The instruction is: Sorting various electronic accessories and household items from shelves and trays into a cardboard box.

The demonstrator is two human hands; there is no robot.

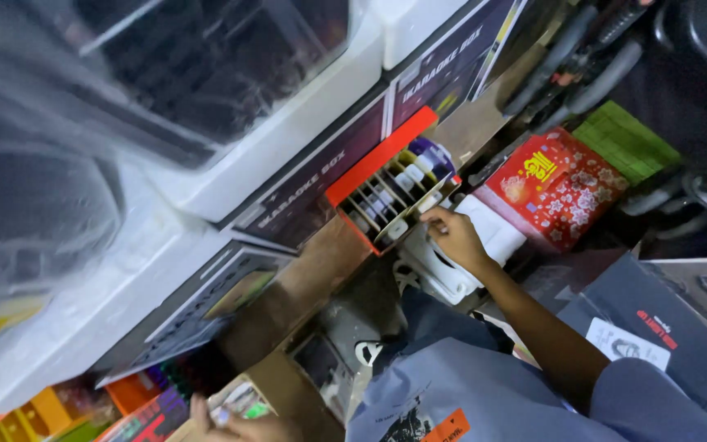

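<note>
A red cardboard box with white dividers stands open on a shelf, and small bottles with white and purple tops sit in its cells. My right hand reaches to the box's lower right corner, fingers pinched on a small white bottle at the edge. My left hand is low at the frame's bottom edge, curled around a small pale item that is mostly hidden. My grey shirt fills the bottom middle.
Dark printed cartons and big white plastic-wrapped boxes are stacked on the left. A red flowered box and a green pack lie to the right, with a white device under my right hand. Colourful packages sit at bottom left.
</note>
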